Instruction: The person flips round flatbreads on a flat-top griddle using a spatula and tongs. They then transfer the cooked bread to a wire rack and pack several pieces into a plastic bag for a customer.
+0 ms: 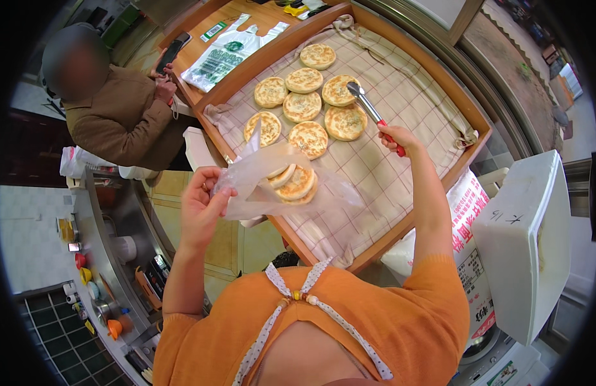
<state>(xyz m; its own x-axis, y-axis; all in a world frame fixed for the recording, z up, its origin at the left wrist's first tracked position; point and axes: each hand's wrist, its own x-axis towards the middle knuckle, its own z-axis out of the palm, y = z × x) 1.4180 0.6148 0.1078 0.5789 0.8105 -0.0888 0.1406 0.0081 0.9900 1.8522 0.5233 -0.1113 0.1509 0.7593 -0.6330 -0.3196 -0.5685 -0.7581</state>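
Observation:
My left hand (pixel 206 194) pinches the edge of a clear plastic bag (pixel 246 183) with several round flatbreads (pixel 296 184) inside. In my right hand (pixel 401 141) are metal tongs (pixel 372 110) with red grips. Their dark tips touch or hover just over a browned flatbread (pixel 339 90); I cannot tell whether they grip it. More flatbreads (pixel 302 107) lie grouped on a checked cloth (pixel 401 77) that lines a shallow wooden tray (pixel 433 61). The bag hangs over the tray's near left side and partly hides the cloth.
At the left, a person in a brown jacket (pixel 121 122) holds a phone (pixel 173 53). White plastic bags (pixel 230 58) lie on the wooden table (pixel 211 13) beyond the tray. A white foam box (pixel 516 238) and a printed sack (pixel 465 257) stand at the right, a metal counter (pixel 111 257) at the left.

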